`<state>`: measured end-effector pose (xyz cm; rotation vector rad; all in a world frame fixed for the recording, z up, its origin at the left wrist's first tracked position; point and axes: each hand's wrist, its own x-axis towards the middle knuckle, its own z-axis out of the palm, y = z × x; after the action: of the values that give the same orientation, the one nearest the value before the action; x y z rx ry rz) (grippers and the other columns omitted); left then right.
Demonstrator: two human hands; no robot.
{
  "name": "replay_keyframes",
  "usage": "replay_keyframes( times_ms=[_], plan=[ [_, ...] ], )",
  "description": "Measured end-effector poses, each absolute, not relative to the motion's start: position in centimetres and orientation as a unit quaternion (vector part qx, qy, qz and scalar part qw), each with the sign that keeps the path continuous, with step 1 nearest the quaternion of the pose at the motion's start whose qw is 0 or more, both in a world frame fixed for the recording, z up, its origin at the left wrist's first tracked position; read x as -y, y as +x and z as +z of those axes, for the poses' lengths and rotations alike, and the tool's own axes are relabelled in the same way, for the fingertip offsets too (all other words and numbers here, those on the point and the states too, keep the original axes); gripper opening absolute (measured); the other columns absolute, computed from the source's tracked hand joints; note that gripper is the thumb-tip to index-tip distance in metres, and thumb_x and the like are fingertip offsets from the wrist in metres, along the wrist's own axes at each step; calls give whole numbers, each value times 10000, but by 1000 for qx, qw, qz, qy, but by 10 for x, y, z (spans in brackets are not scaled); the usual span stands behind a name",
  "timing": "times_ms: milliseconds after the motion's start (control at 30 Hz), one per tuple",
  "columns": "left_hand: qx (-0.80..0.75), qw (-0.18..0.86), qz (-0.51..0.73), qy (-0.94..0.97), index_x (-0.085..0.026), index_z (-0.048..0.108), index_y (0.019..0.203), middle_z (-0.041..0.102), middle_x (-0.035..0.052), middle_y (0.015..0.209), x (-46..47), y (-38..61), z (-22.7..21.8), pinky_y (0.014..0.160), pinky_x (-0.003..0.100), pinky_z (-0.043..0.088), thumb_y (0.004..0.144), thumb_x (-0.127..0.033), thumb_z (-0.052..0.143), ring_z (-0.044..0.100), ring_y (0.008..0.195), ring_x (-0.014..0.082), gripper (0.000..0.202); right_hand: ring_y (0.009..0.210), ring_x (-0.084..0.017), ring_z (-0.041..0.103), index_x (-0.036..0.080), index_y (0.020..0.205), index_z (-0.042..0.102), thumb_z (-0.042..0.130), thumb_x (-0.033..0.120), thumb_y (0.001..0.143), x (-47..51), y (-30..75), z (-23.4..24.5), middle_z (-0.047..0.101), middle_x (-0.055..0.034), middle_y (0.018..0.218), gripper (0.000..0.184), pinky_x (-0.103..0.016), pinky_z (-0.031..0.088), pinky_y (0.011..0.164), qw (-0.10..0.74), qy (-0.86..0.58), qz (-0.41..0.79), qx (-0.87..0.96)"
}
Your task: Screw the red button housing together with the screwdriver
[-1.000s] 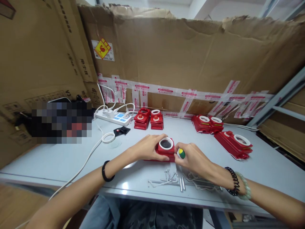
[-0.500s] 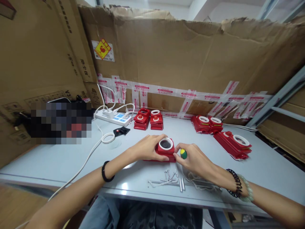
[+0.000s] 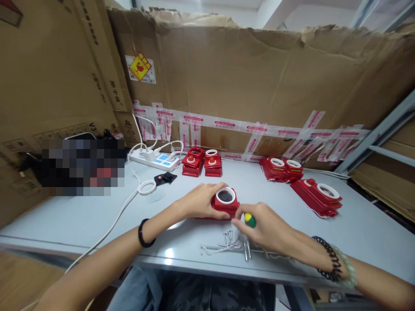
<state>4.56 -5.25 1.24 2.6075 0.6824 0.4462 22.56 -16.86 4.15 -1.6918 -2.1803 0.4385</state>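
Note:
My left hand (image 3: 199,201) rests on the left side of a red plastic housing (image 3: 231,206) with a white ring round a dark hole, holding it down on the grey table (image 3: 81,216). My right hand (image 3: 264,226) is closed round a small tool with a yellow and green end (image 3: 249,220), just in front of the housing's right corner. Its fingertips hover over a loose heap of metal screws (image 3: 235,242) near the table's front edge.
Stacks of red housings stand at the back middle (image 3: 202,162) and back right (image 3: 316,194). A white power strip (image 3: 155,159) with a cable (image 3: 123,207) lies at the left, beside a small black part (image 3: 165,177). Cardboard walls (image 3: 243,77) enclose the table.
My right hand with the tool has drawn back from the housing's right side toward me, down over the screws. My left hand and the housing have stayed put.

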Motion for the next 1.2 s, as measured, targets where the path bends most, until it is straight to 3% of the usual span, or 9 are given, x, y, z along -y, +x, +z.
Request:
replay_keyframes(
  times_ms=[133, 233, 333, 600, 933, 1067, 1200],
  plan=[
    [-244, 200, 160, 935, -241, 437, 1215, 621, 81, 1087, 52, 45, 12, 779, 336, 447, 655, -573, 659, 597, 940, 275, 689, 474, -92, 424, 199, 538, 450, 516, 403, 837, 149, 234, 77, 460, 34, 499, 368, -236, 361, 494, 454, -551, 139, 687],
    [-246, 201, 159, 935, -242, 440, 1225, 627, 75, 1078, 53, 46, 13, 764, 324, 447, 648, -571, 663, 603, 925, 265, 701, 428, -85, 408, 221, 553, 356, 437, 462, 871, 120, 237, 91, 384, 57, 479, 407, -227, 356, 433, 655, -457, 129, 588],
    [-248, 207, 160, 933, -242, 434, 1236, 629, 70, 1078, 52, 47, 13, 767, 321, 448, 648, -574, 662, 607, 921, 259, 712, 400, -69, 392, 223, 576, 342, 471, 462, 853, 87, 236, 87, 366, 74, 483, 388, -206, 356, 401, 729, -408, 137, 532],
    [-248, 204, 158, 934, -249, 422, 1252, 618, 77, 1105, 51, 46, 11, 788, 327, 445, 653, -569, 664, 599, 947, 268, 721, 398, -63, 397, 222, 590, 343, 418, 514, 860, 53, 231, 61, 382, 74, 487, 405, -192, 352, 387, 736, -431, 139, 504],
    [-250, 200, 156, 935, -249, 432, 1239, 620, 79, 1109, 51, 47, 11, 798, 331, 441, 644, -578, 662, 599, 956, 275, 717, 436, -81, 430, 231, 628, 346, 365, 504, 873, 59, 233, 57, 421, 63, 531, 367, -209, 381, 456, 702, -511, 19, 497],
    [-250, 198, 153, 935, -245, 440, 1233, 621, 80, 1108, 51, 48, 11, 790, 325, 444, 641, -571, 669, 601, 951, 274, 713, 526, -100, 464, 221, 691, 398, 390, 421, 878, 72, 230, 63, 467, 37, 588, 274, -223, 389, 547, 620, -540, -68, 566],
    [-252, 190, 152, 937, -241, 446, 1226, 632, 74, 1077, 54, 48, 13, 754, 317, 448, 653, -580, 656, 610, 919, 270, 698, 499, -120, 459, 200, 713, 496, 397, 447, 866, 91, 222, 82, 503, 4, 543, 307, -255, 315, 524, 399, -613, -183, 657]
  ],
)
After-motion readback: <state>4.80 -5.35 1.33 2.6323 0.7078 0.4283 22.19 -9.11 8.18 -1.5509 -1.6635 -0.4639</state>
